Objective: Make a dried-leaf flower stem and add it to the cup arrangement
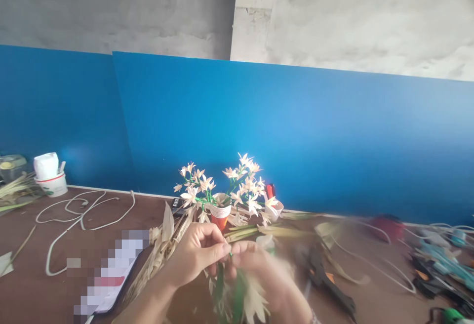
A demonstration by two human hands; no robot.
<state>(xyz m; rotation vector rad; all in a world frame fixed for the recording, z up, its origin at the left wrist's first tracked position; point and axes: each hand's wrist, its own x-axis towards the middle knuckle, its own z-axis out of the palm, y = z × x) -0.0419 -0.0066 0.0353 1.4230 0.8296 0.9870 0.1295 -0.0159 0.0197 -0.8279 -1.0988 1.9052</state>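
My left hand [202,252] is closed, thumb and forefinger pinching a small green piece at the centre. My right hand [261,267], smeared by motion, meets it there with its fingers bent onto the same green bit. Below the fingers hangs a green strip [239,297], which looks like floral tape, beside a cream flower [255,302] with pointed petals; both are blurred. Just beyond the hands, a stack of paper cups [221,213] holds green-stemmed sprays of cream flowers [250,185]. How the strip joins the flower is hidden.
Dried husks [163,245] lie left of centre, beside a phone [118,274]. White cable [79,215] loops at the left, near a white tub [52,184]. A black glue gun [328,284] lies right, with tangled tools and cords beyond. A blue panel [259,126] stands behind.
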